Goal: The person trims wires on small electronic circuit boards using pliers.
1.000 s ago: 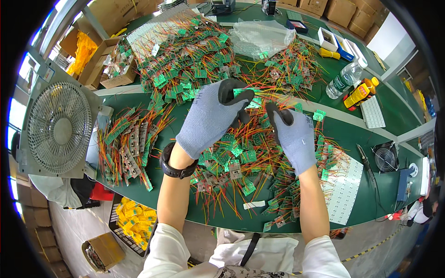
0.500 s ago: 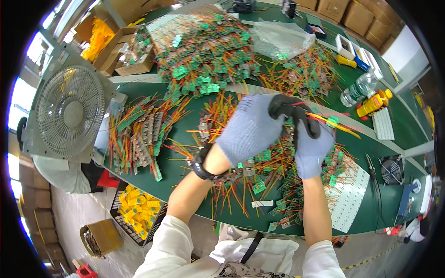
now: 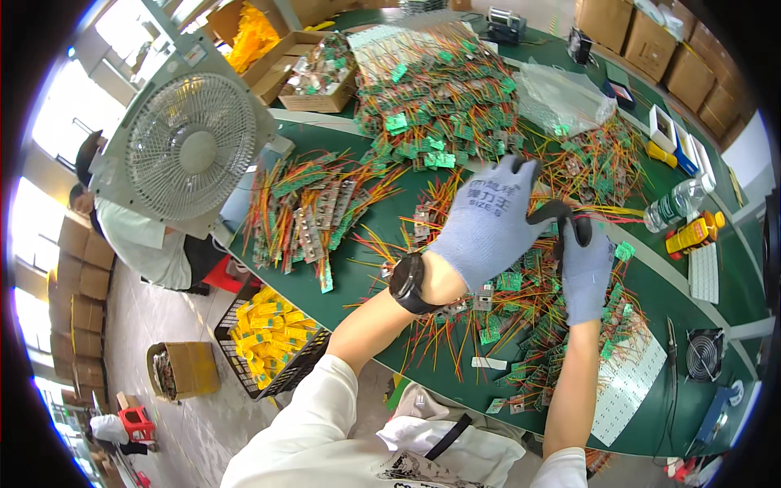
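My left hand [image 3: 495, 213], in a grey-blue glove with black fingertips, is over the middle of the bench. Its fingers stretch forward and its thumb stands apart, touching or close to my right hand. My right hand [image 3: 587, 264], gloved alike, is closed with thumb and fingers together on thin red and yellow wires [image 3: 620, 213] that stick out to the right. Whatever the wires join to is hidden by the fingers. Below both hands lies a pile of small green circuit boards [image 3: 508, 281] with red and yellow wires.
A large heap of wired boards [image 3: 439, 98] is at the back, and another bundle [image 3: 313, 215] lies left. A fan [image 3: 194, 150] stands at the left edge. Right are a plastic bottle [image 3: 677, 203], a yellow bottle [image 3: 695, 234] and a white perforated sheet [image 3: 626, 382]. A black crate [image 3: 268, 337] holds yellow pieces.
My view has swung left, so the bench appears farther right. My left hand's fingers have come away from the wires and straightened forward; my right hand still grips wires.
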### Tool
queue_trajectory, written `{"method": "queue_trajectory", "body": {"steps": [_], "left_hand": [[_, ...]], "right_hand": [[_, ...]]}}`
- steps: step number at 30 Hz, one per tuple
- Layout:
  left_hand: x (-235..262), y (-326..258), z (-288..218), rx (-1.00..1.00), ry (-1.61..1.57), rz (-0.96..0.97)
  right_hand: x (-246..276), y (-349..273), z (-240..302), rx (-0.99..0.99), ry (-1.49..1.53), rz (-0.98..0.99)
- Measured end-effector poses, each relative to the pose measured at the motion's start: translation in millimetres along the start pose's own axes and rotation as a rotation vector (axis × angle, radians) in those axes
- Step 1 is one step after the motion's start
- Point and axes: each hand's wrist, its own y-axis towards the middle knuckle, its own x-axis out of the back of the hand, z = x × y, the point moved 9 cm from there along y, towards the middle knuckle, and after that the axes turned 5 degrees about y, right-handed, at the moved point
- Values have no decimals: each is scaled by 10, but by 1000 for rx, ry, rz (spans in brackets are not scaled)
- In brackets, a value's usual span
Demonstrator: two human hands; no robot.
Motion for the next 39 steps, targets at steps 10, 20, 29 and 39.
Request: {"method": "queue_trajectory", "body": {"steps": [10, 20, 29, 39], "left_hand": [[856, -456, 1494, 243, 760, -16], [1196, -660, 2734, 450, 739, 333], [1730, -671, 2581, 218, 606, -118], [2042, -704, 2772, 368, -46, -530]], "right_hand": [[303, -150, 388, 128, -75, 3], [330, -314, 573, 193, -19, 90], [350, -392, 749, 340, 14, 95], [356, -453, 841, 367, 80, 100]]}}
